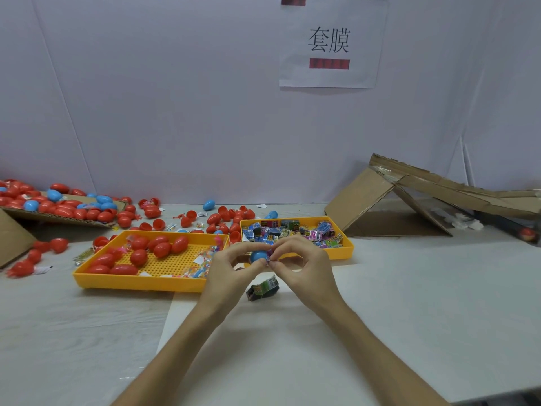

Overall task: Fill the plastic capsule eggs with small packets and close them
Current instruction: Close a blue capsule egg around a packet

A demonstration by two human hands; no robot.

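Blue egg (258,256), packet (269,255) between hands (231,266) (304,263)

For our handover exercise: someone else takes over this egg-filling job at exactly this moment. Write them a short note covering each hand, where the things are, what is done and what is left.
Left hand: grips a blue plastic capsule egg.
Right hand: pinches a small printed foil packet against that egg.
Supplies: more loose packets in the right yellow plastic tray; closed red plastic eggs in the left yellow perforated tray; one dark packet on the white table below the hands.
Done: cannot tell which red eggs are filled.
Left: get the packet inside, close the blue egg, carry on.
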